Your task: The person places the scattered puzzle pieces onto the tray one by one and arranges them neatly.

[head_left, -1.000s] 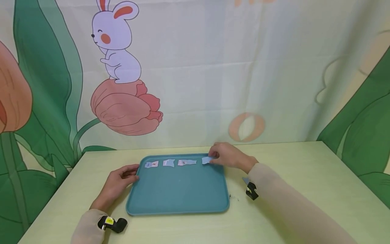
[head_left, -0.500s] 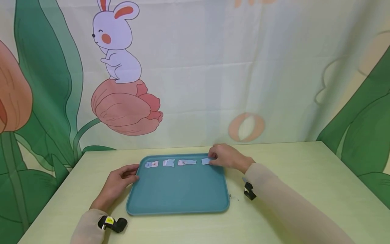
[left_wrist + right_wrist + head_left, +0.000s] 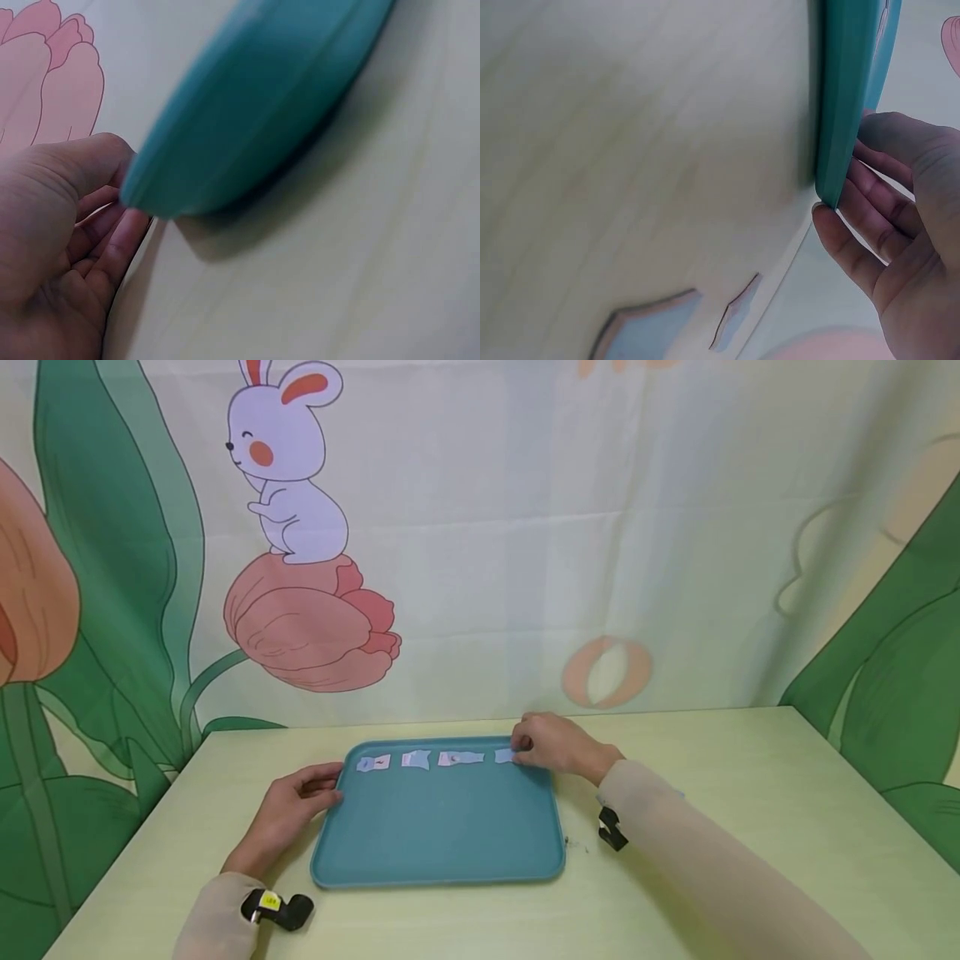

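My left hand (image 3: 296,806) grips the left edge of a teal tray (image 3: 442,839); in the left wrist view its fingers curl at the tray's rim (image 3: 225,142). Along the tray's far side lies a row of light blue, irregularly cut puzzle pieces, one (image 3: 373,763) at the left, another (image 3: 416,760) beside it and a longer one (image 3: 461,758) mid-row. At the far right corner my right hand (image 3: 558,745) pinches a pale blue puzzle piece (image 3: 503,756), its right part hidden under the fingers. Seen from the right wrist, this hand (image 3: 900,202) reaches over the tray's side wall (image 3: 847,97).
On the pale wooden table (image 3: 750,793), more blue puzzle pieces lie right of the tray, mostly hidden by the right sleeve; the right wrist view shows one piece (image 3: 649,326) and another (image 3: 736,313). Behind the table hangs a printed curtain (image 3: 480,568).
My right hand has slid slightly left with the puzzle piece under its fingers, and the right forearm has shifted left too. The left hand and the tray look unmoved.
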{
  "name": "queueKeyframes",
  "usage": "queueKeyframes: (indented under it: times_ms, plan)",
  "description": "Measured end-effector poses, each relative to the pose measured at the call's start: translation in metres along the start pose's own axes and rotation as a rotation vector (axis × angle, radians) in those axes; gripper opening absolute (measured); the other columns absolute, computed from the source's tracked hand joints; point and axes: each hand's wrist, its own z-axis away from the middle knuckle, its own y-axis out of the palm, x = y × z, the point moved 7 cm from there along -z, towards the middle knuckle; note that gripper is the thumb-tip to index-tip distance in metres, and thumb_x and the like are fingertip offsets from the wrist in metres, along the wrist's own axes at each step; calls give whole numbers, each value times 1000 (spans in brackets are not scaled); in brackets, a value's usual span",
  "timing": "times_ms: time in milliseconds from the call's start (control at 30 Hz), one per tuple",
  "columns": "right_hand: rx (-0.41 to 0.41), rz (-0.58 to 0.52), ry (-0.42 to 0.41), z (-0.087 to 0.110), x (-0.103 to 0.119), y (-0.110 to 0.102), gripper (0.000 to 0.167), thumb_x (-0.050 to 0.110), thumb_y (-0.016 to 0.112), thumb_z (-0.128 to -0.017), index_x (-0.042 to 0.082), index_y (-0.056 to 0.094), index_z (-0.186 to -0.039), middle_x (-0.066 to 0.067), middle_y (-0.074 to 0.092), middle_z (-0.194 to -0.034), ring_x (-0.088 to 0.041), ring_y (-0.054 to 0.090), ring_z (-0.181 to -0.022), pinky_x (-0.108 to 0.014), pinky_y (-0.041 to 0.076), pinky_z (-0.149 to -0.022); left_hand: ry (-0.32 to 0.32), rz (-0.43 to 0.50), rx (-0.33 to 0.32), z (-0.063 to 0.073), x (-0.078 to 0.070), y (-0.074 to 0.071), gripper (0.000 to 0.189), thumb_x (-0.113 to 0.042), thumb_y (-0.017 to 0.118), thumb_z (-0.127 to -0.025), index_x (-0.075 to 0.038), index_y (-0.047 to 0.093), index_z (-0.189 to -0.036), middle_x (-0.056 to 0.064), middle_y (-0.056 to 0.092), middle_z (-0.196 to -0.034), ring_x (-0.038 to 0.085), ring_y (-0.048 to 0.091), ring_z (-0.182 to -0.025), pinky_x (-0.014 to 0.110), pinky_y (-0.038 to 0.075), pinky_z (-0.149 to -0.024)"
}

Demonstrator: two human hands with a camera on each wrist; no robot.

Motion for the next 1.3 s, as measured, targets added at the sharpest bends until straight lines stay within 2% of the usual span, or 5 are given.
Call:
queueKeyframes:
  times_ms: [267,467,700,1000,1300]
  plan:
    - [6,-19,-3,4,-2,-2,17,20,82,-96,8,80,-107,0,67,-100,-18,67,-96,-34,58,-88,-2,-1,1,0,0,2,53,-9,70,-102,2,54,-152,23,61,-144,36,60,-126,41,56,-104]
    - [-46,-68,-4,11,-7,-15,18,16,81,-95,5,79,-109,-3,69,-102,-23,68,-97,-37,59,-88,11,0,-1,1,-2,1,53,-9,70,-103,1,54,-152,23,61,-143,36,61,-125,39,56,-103]
    - [-89,-138,26,25,-15,-28,24,17,80,-97,1,76,-114,-9,71,-110,-31,68,-104,-44,58,-94,0,6,5,1,-1,2,53,-9,70,-103,1,54,-152,23,60,-144,36,60,-126,37,56,-103]
    - [-167,-187,39,48,-26,-34,23,14,79,-96,-1,76,-114,-11,73,-109,-29,68,-100,-46,57,-90,4,-1,3,1,-3,1,53,-9,70,-102,2,54,-152,24,61,-144,36,60,-126,37,56,-103]
    - [-196,-212,68,71,-35,-39,22,14,78,-97,0,76,-114,-12,74,-111,-27,67,-100,-46,57,-91,5,-7,3,1,-2,0,53,-8,69,-103,2,53,-152,24,60,-144,37,60,-127,41,56,-104]
